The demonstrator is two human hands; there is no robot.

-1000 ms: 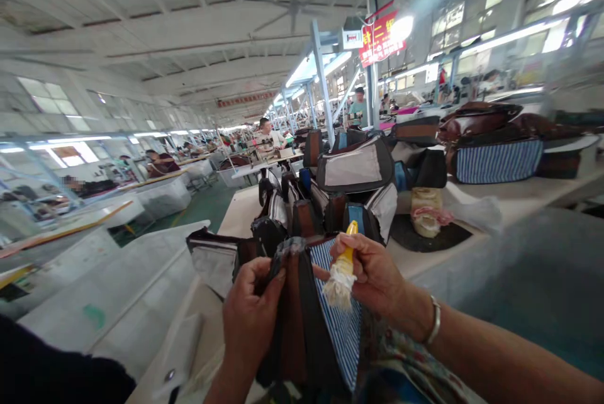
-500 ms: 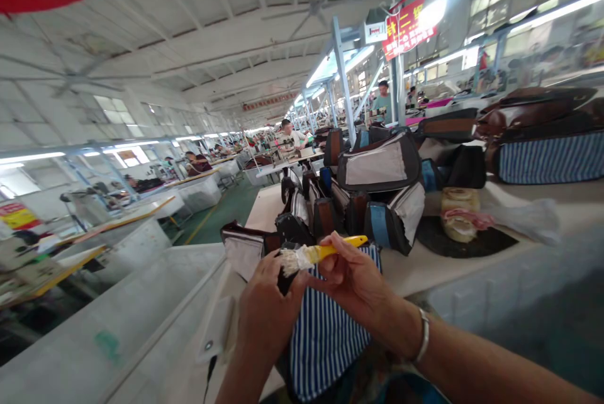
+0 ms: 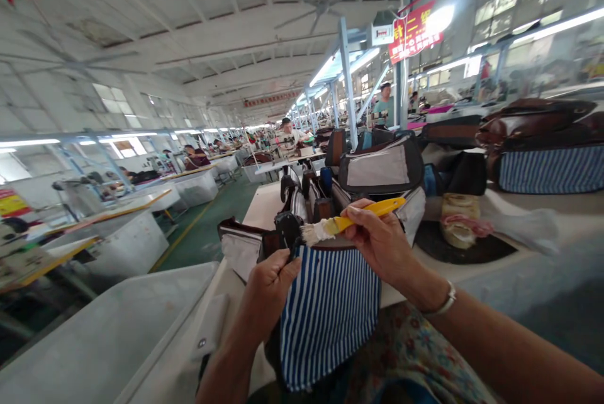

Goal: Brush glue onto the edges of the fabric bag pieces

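Note:
My right hand (image 3: 384,243) grips a paintbrush (image 3: 387,205) by its yellow handle. The brush's pale bristles, coated with something whitish, are at the upper edge of a bag piece (image 3: 330,316) with blue-and-white striped lining; whether they touch it I cannot tell. My left hand (image 3: 271,291) pinches the left corner of that bag piece between thumb and fingers. The piece hangs down in front of my lap with its striped side facing me. To the right, a glass jar (image 3: 460,212) with pinkish material around it sits on a dark scrap (image 3: 436,250).
Several dark bag parts with grey panels (image 3: 377,168) are heaped on the table beyond my hands. Brown bags (image 3: 542,121) lie at the far right. A white bin (image 3: 155,309) stands to the left, beside a white box-shaped device (image 3: 212,322). Other people sit at machines farther back.
My right hand and the brush have moved right and up, away from my left hand. The left hand now pinches the corner lower down, and more of the striped lining shows.

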